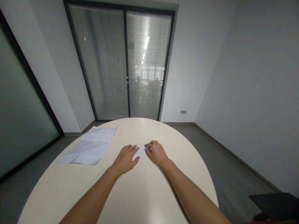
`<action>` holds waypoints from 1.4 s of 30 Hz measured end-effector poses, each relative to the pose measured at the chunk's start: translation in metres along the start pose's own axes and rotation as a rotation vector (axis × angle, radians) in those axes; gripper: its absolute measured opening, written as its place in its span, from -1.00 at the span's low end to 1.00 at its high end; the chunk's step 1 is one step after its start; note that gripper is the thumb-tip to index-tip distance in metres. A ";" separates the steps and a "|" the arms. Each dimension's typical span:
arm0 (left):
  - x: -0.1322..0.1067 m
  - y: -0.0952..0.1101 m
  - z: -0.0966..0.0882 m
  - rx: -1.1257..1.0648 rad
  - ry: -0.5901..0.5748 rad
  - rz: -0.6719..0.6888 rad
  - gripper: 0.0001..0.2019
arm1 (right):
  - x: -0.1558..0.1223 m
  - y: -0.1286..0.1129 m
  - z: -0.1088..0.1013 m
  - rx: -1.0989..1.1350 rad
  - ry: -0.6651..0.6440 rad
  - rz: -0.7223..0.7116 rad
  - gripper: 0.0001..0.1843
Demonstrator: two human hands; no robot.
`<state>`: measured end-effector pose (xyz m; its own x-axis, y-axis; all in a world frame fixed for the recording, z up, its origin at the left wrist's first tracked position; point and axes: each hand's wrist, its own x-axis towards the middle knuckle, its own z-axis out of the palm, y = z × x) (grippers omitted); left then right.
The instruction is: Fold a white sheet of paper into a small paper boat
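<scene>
A small piece of folded white paper [139, 151] lies on the table between my two hands. My left hand [127, 158] rests over its left side, index finger and thumb parted along the paper, steadying it against the tabletop. At the paper's right end, the bent fingers and thumb of my right hand [156, 152] are pinched close together on the edge. Part of the paper is covered by the fingers of both hands.
A large creased white sheet [87, 145] lies at the left of the round cream table [144, 193]. Beyond the table stands a glazed partition with blinds [109, 65]. At the lower right is a dark object [277, 205], partly cut off.
</scene>
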<state>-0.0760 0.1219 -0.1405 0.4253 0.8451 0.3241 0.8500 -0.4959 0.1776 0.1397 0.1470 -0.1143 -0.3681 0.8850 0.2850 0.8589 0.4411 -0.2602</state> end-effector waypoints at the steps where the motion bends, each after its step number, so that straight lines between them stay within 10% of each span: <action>1: 0.000 0.000 0.001 -0.006 0.003 0.001 -0.52 | 0.000 0.004 0.001 0.003 0.007 0.018 -0.67; 8: -0.001 -0.003 0.004 -0.044 0.025 -0.001 -0.52 | 0.001 0.022 0.003 0.034 0.089 0.145 -0.68; 17: 0.001 0.000 0.000 -0.071 0.072 0.001 -0.60 | 0.000 0.014 0.007 0.253 -0.015 -0.350 -0.67; 42: 0.003 0.006 -0.007 -0.255 0.154 -0.041 -0.74 | -0.002 0.002 -0.007 0.100 -0.037 -0.273 -0.59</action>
<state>-0.0716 0.1201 -0.1322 0.3236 0.8347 0.4456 0.7515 -0.5129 0.4150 0.1444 0.1451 -0.1092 -0.5949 0.7358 0.3235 0.6880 0.6743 -0.2684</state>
